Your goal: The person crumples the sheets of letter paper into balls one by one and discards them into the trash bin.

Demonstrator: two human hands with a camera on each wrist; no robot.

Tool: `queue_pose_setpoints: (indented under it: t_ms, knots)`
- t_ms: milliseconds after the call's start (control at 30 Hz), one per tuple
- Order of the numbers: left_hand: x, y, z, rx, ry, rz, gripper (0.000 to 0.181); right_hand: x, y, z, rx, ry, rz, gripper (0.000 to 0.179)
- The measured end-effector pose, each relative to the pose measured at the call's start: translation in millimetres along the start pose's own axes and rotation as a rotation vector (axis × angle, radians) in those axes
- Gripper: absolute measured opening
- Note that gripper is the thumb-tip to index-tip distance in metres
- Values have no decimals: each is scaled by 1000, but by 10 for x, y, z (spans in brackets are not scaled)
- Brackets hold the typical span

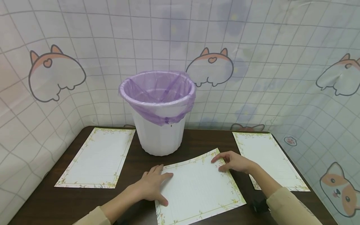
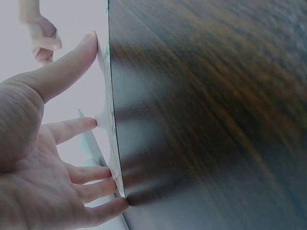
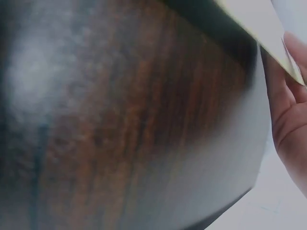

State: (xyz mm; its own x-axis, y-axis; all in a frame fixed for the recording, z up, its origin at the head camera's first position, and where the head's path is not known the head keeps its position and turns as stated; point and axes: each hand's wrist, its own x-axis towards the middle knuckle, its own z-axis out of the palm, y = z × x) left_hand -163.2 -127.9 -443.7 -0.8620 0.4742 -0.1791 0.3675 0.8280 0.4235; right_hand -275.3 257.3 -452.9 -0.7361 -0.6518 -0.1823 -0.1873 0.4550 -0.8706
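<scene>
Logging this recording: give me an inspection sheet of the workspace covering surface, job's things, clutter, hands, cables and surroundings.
Surface: dark wood-grain table.
Job's things: middle sheet, white with leafy border, set at an angle, right edge raised.
Clutter: left sheet and right sheet at the sides; white bin with purple bag behind; dark object by the right sleeve, unclear.
Hands: left hand touches the middle sheet's left edge, fingers spread; right hand pinches its right edge.
Cables: nothing seen.
Surroundings: gridded backdrop with cartoon animals.
</scene>
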Motion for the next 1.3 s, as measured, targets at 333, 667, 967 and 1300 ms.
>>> queue_pose_setpoints:
  t_ms: [333,667,967,1300]
  knots:
    - [-13,-56,48,-62,19,-8,99,-92,35,43,17,109,15,36]
    - [-72,-133,60,-269,200,-29,98,-202,66,25,70,166,23,39]
    - [-46,-197,21,-442,358,-41,75,-264,81,35,134,196,22,42]
    - [-121,-249,-42,-773,253,-31,74,-275,111,22,174,220,21,42]
